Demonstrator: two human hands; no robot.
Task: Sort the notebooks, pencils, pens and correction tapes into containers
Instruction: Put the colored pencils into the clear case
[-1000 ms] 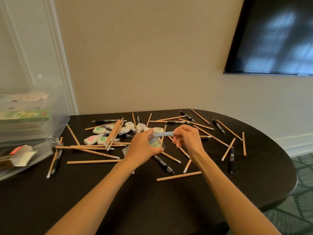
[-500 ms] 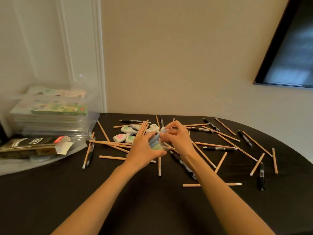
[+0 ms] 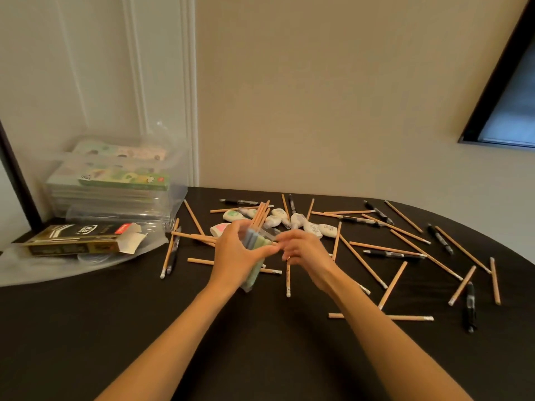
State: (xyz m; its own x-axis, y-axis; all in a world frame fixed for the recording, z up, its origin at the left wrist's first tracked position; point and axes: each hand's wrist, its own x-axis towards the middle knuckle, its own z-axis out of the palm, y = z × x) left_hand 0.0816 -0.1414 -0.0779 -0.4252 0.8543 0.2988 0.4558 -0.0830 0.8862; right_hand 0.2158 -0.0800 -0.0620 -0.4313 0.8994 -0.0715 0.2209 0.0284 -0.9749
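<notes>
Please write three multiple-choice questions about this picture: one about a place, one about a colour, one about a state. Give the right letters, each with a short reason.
1. Where are the notebooks?
A. on the floor
B. stacked in the clear container
C. under the pencils

2. What colour are the pens?
A. black
B. red
C. white

3. What is the left hand doing?
A. lying flat on the table
B. holding one pencil
C. gripping a pastel pack

Answers:
1 B, the stack shows through the clear walls at the far left.
2 A, the pen bodies are black.
3 C, the hand wraps round the blue and green pack.
</notes>
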